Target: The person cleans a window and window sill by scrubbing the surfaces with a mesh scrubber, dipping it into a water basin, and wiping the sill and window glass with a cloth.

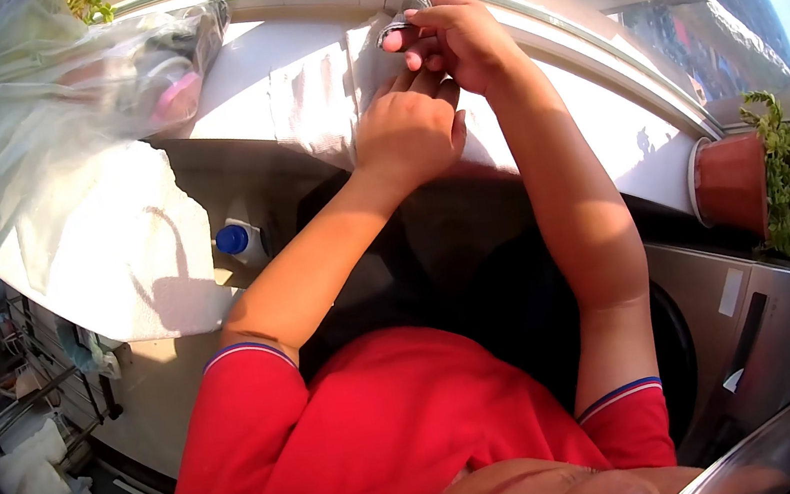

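Observation:
At the window corner, my right hand (pixel 462 40) has its fingers curled around a small crumpled cloth with dark and light stripes (pixel 393 32). Just below it, my left hand (pixel 409 129) lies palm down with its fingers stretched toward the right hand; their tips are partly hidden. Under and beside the left hand, a white cloth (pixel 309 102) is spread on the white windowsill (pixel 235 77) and hangs over its front edge.
A clear plastic bag (pixel 45 124) with things inside stands at the left, near a white towel (pixel 140 263). Below the sill is a blue-capped bottle (pixel 234 239). At the right, a potted plant (pixel 734 179) stands above a silver appliance (pixel 729 321). Window frames border the sill.

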The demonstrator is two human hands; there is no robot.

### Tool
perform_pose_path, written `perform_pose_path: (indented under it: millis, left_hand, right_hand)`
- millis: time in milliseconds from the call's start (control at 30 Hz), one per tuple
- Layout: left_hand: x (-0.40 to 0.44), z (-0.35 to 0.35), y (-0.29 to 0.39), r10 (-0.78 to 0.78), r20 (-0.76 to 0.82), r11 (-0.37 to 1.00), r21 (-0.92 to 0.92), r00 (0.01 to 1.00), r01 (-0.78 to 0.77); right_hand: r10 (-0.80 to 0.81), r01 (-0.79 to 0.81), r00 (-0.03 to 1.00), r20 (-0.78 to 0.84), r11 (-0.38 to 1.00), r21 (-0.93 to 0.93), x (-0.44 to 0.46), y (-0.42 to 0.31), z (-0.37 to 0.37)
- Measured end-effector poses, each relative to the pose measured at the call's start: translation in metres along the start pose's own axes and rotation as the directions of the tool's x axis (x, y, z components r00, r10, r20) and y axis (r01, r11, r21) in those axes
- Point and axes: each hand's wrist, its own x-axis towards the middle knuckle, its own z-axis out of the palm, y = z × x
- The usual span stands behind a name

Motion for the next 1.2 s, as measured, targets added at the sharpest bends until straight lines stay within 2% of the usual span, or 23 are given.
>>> perform_pose_path:
  millis: [33,67,167,233,267,300,367,467,500,600,667,733,800,867,933,967,1067,1133,1200]
  left_hand:
    - [0.0,-0.001,-0.003,0.011,-0.001,1.0,0.0,1.0,-0.011]
    - [0.001,-0.002,-0.003,-0.002,0.024,1.0,0.015,1.0,0.001]
    - [0.002,-0.003,-0.001,-0.031,0.081,0.999,0.028,0.996,0.029]
    - [0.003,-0.005,-0.001,-0.031,0.1,1.0,-0.004,0.995,0.031]
    - [0.002,-0.007,-0.001,-0.03,0.113,0.999,-0.021,0.993,0.033]
    - [0.003,-0.011,0.0,-0.055,0.161,0.998,-0.019,0.985,0.059]
    - [0.006,-0.018,0.002,-0.098,0.255,0.994,-0.014,0.962,0.105]
    - [0.007,-0.019,0.002,-0.099,0.216,0.995,-0.01,0.971,0.103]
    - [0.005,-0.017,0.002,-0.085,0.158,0.995,-0.038,0.984,0.092]
    - [-0.001,-0.008,-0.005,-0.025,0.035,0.996,-0.086,0.999,0.028]
    - [-0.001,-0.001,-0.01,0.024,0.002,0.997,-0.071,1.0,-0.024]
    - [-0.001,-0.001,-0.011,0.036,0.002,0.997,-0.072,0.999,-0.035]
    - [-0.001,-0.001,-0.01,0.033,0.01,0.997,-0.066,0.999,-0.032]
    - [0.001,-0.004,-0.006,0.022,0.025,0.998,-0.052,0.999,-0.02]
    - [0.001,-0.005,-0.002,0.006,0.032,0.999,-0.042,0.999,-0.005]
    - [0.002,-0.005,-0.002,0.008,0.029,0.999,-0.036,1.0,-0.007]
    - [0.002,-0.002,-0.002,0.017,0.026,1.0,-0.022,1.0,-0.017]
    - [0.003,-0.001,-0.001,0.029,0.027,0.999,-0.025,0.999,-0.028]
    - [0.004,-0.003,-0.001,0.041,0.03,0.999,-0.035,0.999,-0.04]
  right_hand:
    - [0.018,-0.02,0.999,-0.03,0.997,-0.078,-0.001,-0.001,0.001]
    - [-0.023,0.004,0.997,-0.074,0.967,-0.253,0.001,0.001,0.002]
    - [-0.138,0.001,0.98,-0.145,0.728,-0.686,0.008,0.009,0.001]
    - [-0.398,0.034,0.913,-0.087,0.286,-0.958,0.015,0.02,0.005]
    - [-0.502,0.007,0.865,-0.01,0.032,-0.999,0.015,0.026,0.008]
    - [-0.401,-0.092,0.911,-0.101,0.041,-0.995,0.011,0.017,0.019]
    - [-0.428,-0.065,0.903,-0.044,-0.033,-0.997,0.011,0.02,0.014]
    - [-0.462,-0.051,0.887,-0.014,-0.069,-0.996,0.005,0.014,0.005]
    - [-0.47,-0.054,0.882,-0.015,-0.068,-0.996,0.0,0.011,0.0]
    - [-0.527,-0.131,0.844,-0.097,-0.028,-0.991,-0.013,-0.004,-0.033]
    - [-0.675,-0.138,0.724,-0.141,0.059,-0.989,-0.04,0.006,-0.062]
    - [-0.673,-0.166,0.705,-0.222,0.148,-0.975,-0.083,0.011,-0.082]
    - [-0.816,0.014,0.54,-0.208,0.255,-0.967,-0.123,0.038,-0.116]
    - [-0.853,-0.037,0.418,-0.313,0.328,-0.944,-0.161,0.055,-0.133]
    - [-0.941,-0.198,0.267,-0.206,0.156,-0.968,-0.191,0.076,-0.148]
    - [-0.905,-0.217,0.286,-0.315,0.259,-0.941,-0.202,0.089,-0.154]
    - [-0.794,-0.278,0.527,-0.302,0.174,-0.945,-0.2,0.132,-0.146]
    - [-0.785,-0.239,0.588,-0.194,0.06,-0.969,-0.193,0.136,-0.117]
    - [-0.719,-0.123,0.682,-0.132,0.066,-0.99,-0.184,0.13,-0.089]
